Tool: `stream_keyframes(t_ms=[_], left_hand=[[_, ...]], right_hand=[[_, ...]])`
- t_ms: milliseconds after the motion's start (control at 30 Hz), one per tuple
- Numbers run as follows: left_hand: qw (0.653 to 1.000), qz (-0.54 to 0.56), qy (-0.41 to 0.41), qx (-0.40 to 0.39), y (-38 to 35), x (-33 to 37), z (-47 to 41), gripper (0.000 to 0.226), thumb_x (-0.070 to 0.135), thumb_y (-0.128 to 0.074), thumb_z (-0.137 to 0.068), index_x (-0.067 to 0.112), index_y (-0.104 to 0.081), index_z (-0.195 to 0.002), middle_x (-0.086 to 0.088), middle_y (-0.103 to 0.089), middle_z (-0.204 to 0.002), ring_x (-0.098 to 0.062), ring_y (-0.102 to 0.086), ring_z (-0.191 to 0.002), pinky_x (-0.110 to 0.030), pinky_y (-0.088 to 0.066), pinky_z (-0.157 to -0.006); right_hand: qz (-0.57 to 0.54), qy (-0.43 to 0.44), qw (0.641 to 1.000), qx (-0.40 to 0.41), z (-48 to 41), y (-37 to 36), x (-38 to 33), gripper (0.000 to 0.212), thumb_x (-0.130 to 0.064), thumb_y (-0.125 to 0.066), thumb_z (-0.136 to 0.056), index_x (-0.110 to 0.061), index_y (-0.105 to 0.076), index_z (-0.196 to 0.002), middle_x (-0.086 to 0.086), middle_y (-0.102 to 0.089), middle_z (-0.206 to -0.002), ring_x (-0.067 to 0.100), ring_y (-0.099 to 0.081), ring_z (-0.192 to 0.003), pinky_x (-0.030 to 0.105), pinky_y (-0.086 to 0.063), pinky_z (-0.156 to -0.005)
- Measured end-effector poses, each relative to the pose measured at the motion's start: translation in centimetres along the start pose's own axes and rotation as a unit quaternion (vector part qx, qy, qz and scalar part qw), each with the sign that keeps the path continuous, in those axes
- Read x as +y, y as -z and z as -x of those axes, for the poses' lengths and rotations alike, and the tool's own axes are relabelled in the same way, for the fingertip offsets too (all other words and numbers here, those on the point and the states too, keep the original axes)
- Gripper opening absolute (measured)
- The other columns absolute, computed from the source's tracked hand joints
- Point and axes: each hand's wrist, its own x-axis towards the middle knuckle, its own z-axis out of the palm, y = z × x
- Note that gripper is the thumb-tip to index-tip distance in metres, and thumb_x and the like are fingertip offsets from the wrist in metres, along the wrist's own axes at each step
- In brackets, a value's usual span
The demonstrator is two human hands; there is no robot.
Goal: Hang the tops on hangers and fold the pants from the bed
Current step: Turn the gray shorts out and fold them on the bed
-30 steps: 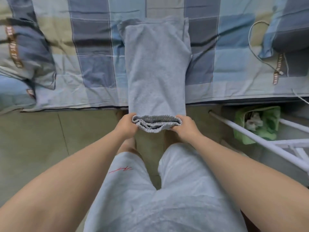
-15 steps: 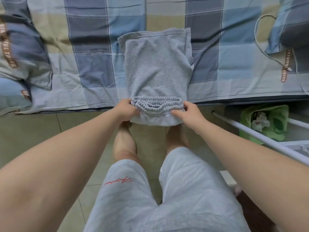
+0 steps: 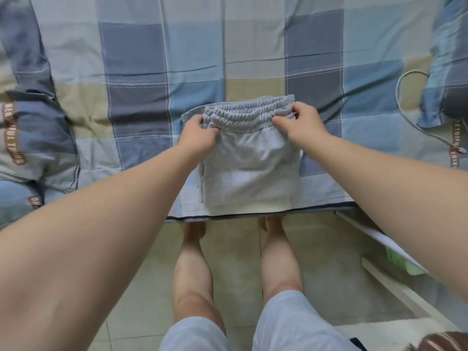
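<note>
Grey pants point(image 3: 249, 173) lie folded in half on the checked bed point(image 3: 192, 59), near its front edge. Their gathered elastic waistband is laid over to the far end of the fold. My left hand point(image 3: 198, 136) pinches the waistband's left end. My right hand point(image 3: 300, 125) pinches its right end. Both arms reach forward over the bed's edge. No tops or hangers are in view.
A pillow point(image 3: 30, 138) in matching checked cloth lies at the left of the bed, another point(image 3: 448, 79) at the right. A white cable point(image 3: 410, 115) loops beside the right pillow. A white rack bar point(image 3: 379, 239) slants along the floor at right, with a green bin point(image 3: 400, 262) behind it.
Both hands carried the waistband up from the bed's hanging edge and over onto the mattress, folding the pants in half. The view has moved in closer over the bed.
</note>
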Motion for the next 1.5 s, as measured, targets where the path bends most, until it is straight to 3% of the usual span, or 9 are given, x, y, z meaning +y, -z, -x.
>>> stream_keyframes(t_ms=[67, 167, 367, 533, 600, 833, 1033, 1367, 1500], left_hand=[[1.0, -0.015, -0.004, 0.026, -0.3, 0.3, -2.2, 0.023, 0.013, -0.058, -0.095, 0.016, -0.06, -0.117, -0.004, -0.064, -0.112, -0.022, -0.061, -0.1, -0.04, -0.052, -0.093], [0.997, -0.045, 0.026, 0.06, -0.6, -0.5, -4.7, 0.05, 0.025, -0.062, -0.095, 0.02, -0.046, -0.142, -0.002, -0.052, -0.14, -0.02, -0.055, -0.114, -0.033, -0.047, -0.094], [0.975, -0.085, 0.109, 0.171, -2.0, -5.3, -3.7, 0.097, 0.051, -0.077, -0.079, 0.021, -0.023, -0.154, -0.006, -0.026, -0.159, -0.033, -0.031, -0.142, -0.049, -0.029, -0.116], [0.98, 0.011, 0.18, 0.08, -3.2, -8.6, -2.7, 0.099, 0.057, -0.079, -0.076, 0.015, -0.025, -0.148, -0.003, -0.044, -0.141, -0.028, -0.05, -0.124, -0.038, -0.039, -0.096], [0.979, 0.023, 0.19, 0.063, -3.5, -8.7, -2.6, 0.096, 0.059, -0.079, -0.075, 0.016, -0.027, -0.143, 0.0, -0.049, -0.13, -0.025, -0.051, -0.11, -0.039, -0.039, -0.089], [0.981, 0.019, 0.195, 0.014, -4.0, -7.5, -1.7, 0.078, 0.053, -0.081, -0.075, 0.015, -0.049, -0.135, -0.004, -0.06, -0.13, -0.032, -0.058, -0.12, -0.046, -0.048, -0.101], [0.978, -0.011, 0.195, -0.077, -1.1, -6.3, 2.2, 0.061, 0.044, -0.08, -0.082, 0.01, -0.057, -0.128, -0.006, -0.064, -0.119, -0.028, -0.062, -0.105, -0.036, -0.05, -0.087], [0.943, -0.055, 0.266, -0.193, 12.0, -4.3, 13.1, 0.05, 0.034, -0.078, -0.085, 0.007, -0.063, -0.124, -0.008, -0.074, -0.11, -0.029, -0.071, -0.1, -0.045, -0.056, -0.094], [0.94, -0.064, 0.251, -0.222, 16.4, -1.8, 17.7, 0.04, 0.035, -0.076, -0.087, 0.01, -0.066, -0.116, -0.006, -0.078, -0.1, -0.025, -0.076, -0.087, -0.034, -0.059, -0.07]], right_hand=[[-0.006, 0.004, 1.0, 0.026, -2.3, -0.7, -0.1, 0.017, -0.03, -0.07, -0.091, -0.019, -0.062, -0.101, -0.003, -0.056, -0.092, 0.014, -0.052, -0.081, 0.028, -0.042, -0.074], [-0.051, -0.013, 0.997, 0.05, -4.1, -1.8, 0.6, 0.043, -0.031, -0.069, -0.092, -0.017, -0.054, -0.13, 0.0, -0.056, -0.118, 0.015, -0.055, -0.107, 0.026, -0.043, -0.092], [-0.012, -0.142, 0.98, 0.142, -2.7, -2.8, 6.4, 0.081, -0.053, -0.067, -0.087, -0.02, -0.03, -0.151, 0.006, -0.034, -0.154, 0.028, -0.032, -0.142, 0.049, -0.027, -0.116], [-0.052, -0.185, 0.973, 0.125, -1.8, -3.3, 9.3, 0.103, -0.058, -0.076, -0.078, -0.014, -0.023, -0.154, 0.007, -0.027, -0.157, 0.026, -0.033, -0.143, 0.047, -0.029, -0.118], [-0.133, -0.207, 0.963, 0.111, -2.0, -3.6, 9.4, 0.097, -0.054, -0.079, -0.077, -0.013, -0.027, -0.148, 0.006, -0.036, -0.147, 0.023, -0.046, -0.131, 0.042, -0.039, -0.113], [-0.213, -0.271, 0.932, -0.113, 0.2, -4.2, 9.1, 0.064, -0.033, -0.085, -0.078, -0.01, -0.055, -0.13, 0.006, -0.07, -0.119, 0.022, -0.07, -0.105, 0.042, -0.055, -0.098], [-0.262, -0.324, 0.904, -0.094, 4.8, -4.6, 5.7, 0.041, -0.014, -0.071, -0.09, 0.002, -0.058, -0.126, 0.022, -0.069, -0.116, 0.031, -0.07, -0.095, 0.039, -0.057, -0.082], [-0.441, -0.355, 0.821, -0.074, 21.1, -2.2, -0.7, 0.018, -0.014, -0.06, -0.093, -0.007, -0.066, -0.108, 0.007, -0.076, -0.086, 0.021, -0.073, -0.071, 0.027, -0.058, -0.061], [-0.512, -0.335, 0.791, -0.026, 29.3, -1.8, -3.5, 0.017, -0.01, -0.061, -0.093, -0.006, -0.066, -0.108, 0.007, -0.077, -0.088, 0.022, -0.075, -0.073, 0.029, -0.06, -0.061]])
